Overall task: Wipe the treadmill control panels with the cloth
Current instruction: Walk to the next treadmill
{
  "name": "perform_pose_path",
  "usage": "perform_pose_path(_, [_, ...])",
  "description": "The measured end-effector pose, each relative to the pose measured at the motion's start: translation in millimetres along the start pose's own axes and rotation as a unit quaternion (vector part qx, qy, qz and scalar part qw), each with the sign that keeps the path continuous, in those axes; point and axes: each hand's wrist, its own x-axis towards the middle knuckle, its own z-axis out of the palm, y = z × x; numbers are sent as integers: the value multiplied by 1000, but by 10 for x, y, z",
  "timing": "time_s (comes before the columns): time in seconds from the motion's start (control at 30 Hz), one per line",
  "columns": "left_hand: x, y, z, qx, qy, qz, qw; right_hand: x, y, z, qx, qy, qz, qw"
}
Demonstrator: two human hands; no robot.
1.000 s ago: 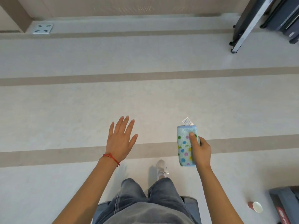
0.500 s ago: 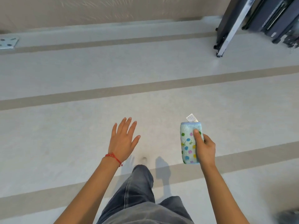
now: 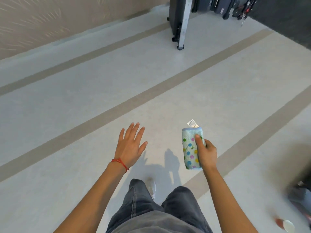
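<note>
My right hand point(image 3: 206, 153) grips a folded light-blue cloth point(image 3: 189, 148) with coloured dots and a white tag on top, held upright in front of me at centre right. My left hand point(image 3: 130, 144) hovers beside it with fingers spread and straight, holding nothing; a red string bracelet circles that wrist. A folded black treadmill point(image 3: 179, 21) with a silver frame stands upright far ahead at the top of the view. No control panel shows.
Pale floor with tan stripes point(image 3: 151, 93) runs diagonally ahead. More dark equipment point(image 3: 223, 5) stands at the top right. A blurred dark object point(image 3: 301, 197) and a red-and-white cup point(image 3: 285, 224) lie on the floor at the lower right. A beige wall point(image 3: 50, 22) runs on the left.
The view has swung right and moved forward; the folded treadmill now sits nearer the top centre. My legs have stepped. Both hands keep their pose, the right still holding the cloth.
</note>
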Motion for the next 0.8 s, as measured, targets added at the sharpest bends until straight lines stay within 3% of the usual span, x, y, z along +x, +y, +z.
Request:
perform_pose_path(0.3, [1653,535,136,-27,7,124,992,1044,-233,-415,37,98,73,992])
perform_pose_path(0.8, [4388,2324,294,-14,-28,292,956,2973,-830,-1805,137,215,129,958])
